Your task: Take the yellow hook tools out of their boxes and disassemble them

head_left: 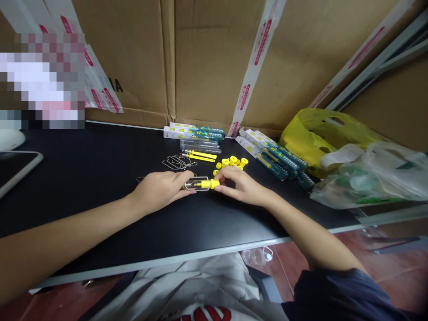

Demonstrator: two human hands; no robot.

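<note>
My left hand (161, 191) is closed round a clear tube (193, 183) with a metal wire loop along it and a yellow inner part. At its right end, the thumb and fingers of my right hand (242, 185) pinch a yellow cap (214, 183). Whether the cap is fully seated I cannot tell. Several loose yellow caps (233, 160) lie just behind my right hand. Bent metal wire clips (177, 163) lie behind my left hand, near yellow rods (203, 156) and clear tubes (200, 146).
White and green slim boxes (194, 132) lie at the back, with more boxes (270, 154) to the right. A yellow plastic bag (301, 133) and a clear bag (374, 174) sit at the right. A white-edged tablet (20, 167) lies far left on the black table (110, 236).
</note>
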